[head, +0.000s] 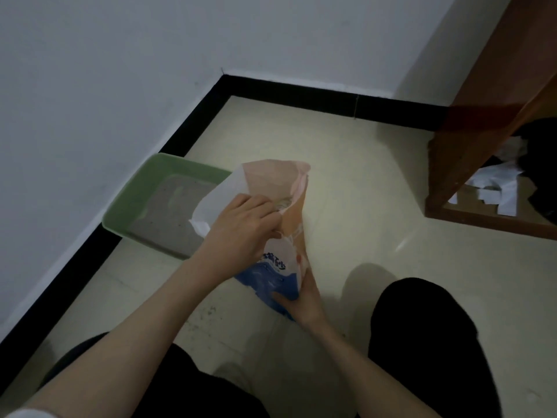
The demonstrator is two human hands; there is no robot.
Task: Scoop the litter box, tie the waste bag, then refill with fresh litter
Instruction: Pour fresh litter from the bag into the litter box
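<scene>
A green litter box (137,191) sits on the floor against the left wall, with grey litter (171,212) spread thin across its bottom. Right of it stands a litter bag (280,260), white, blue and peach, with its top open and pale grains showing inside. My left hand (238,230) grips the bag's upper edge at the opening, fingers curled over it. My right hand (301,297) holds the bag low down at its blue base, fingers wrapped round the side. The bag covers the box's right end.
White walls with a black baseboard (301,95) meet in a corner ahead. A brown wooden cabinet (482,116) stands at the right, with white papers (497,188) and dark cloth on its low shelf. My black-clad knees (428,342) are at the bottom. Beige floor lies between.
</scene>
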